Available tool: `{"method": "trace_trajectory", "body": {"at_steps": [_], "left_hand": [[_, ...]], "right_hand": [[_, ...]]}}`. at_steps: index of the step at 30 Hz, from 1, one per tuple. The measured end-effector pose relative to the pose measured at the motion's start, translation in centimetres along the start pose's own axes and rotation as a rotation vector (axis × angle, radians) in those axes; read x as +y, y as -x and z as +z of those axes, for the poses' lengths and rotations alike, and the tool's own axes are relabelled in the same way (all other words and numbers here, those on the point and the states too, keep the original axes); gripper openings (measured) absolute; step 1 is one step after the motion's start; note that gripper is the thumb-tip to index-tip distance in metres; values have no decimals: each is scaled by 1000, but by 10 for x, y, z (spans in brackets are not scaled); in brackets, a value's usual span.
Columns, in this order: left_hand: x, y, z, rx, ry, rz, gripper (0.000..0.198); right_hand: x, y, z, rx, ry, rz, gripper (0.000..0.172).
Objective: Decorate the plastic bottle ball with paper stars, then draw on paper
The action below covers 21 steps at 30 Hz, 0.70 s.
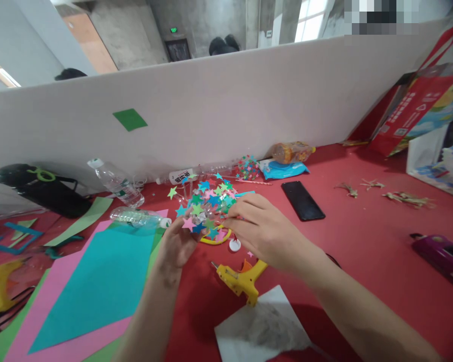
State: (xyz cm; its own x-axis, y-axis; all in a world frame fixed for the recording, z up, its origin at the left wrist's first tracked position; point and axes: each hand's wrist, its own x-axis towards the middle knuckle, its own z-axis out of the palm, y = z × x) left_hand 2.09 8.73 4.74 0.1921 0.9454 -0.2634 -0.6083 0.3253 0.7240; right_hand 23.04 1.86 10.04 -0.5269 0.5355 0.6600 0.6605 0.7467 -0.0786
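My left hand (178,245) is closed round the base of a clear plastic bottle piece covered in small coloured paper stars (207,206), held just above the red table (362,241). My right hand (260,229) reaches in from the right, its fingertips pinched against the stars on the right side of the cluster. Whether a loose star is between those fingers I cannot make out. A yellow glue gun (239,279) lies on the table just below both hands, next to a white cap (234,245) and a yellow ring (215,240).
Teal, pink and green paper sheets (98,281) lie at left with two clear bottles (117,183). A black phone (302,200), a blue packet (283,170), a grey-white sheet (260,327), a purple tool (441,254) and red boxes (419,108) sit at right. A white partition (226,105) closes the back.
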Motion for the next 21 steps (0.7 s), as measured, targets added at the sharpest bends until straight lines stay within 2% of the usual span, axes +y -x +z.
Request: {"method": "trace_trajectory", "body": {"at_steps": [5, 10, 14, 21], "left_hand": [[0, 2, 6, 25, -3, 11, 16], [-4, -2, 4, 49, -37, 9, 9], [-7, -2, 6, 40, -55, 8, 8], [-6, 2, 10, -2, -38, -17, 11]], "right_hand": [[-1, 0, 1, -18, 20, -17, 25], [-1, 1, 3, 3, 28, -35, 25], [1, 3, 5, 28, -10, -18, 25], [4, 4, 6, -9, 36, 35, 23]]}}
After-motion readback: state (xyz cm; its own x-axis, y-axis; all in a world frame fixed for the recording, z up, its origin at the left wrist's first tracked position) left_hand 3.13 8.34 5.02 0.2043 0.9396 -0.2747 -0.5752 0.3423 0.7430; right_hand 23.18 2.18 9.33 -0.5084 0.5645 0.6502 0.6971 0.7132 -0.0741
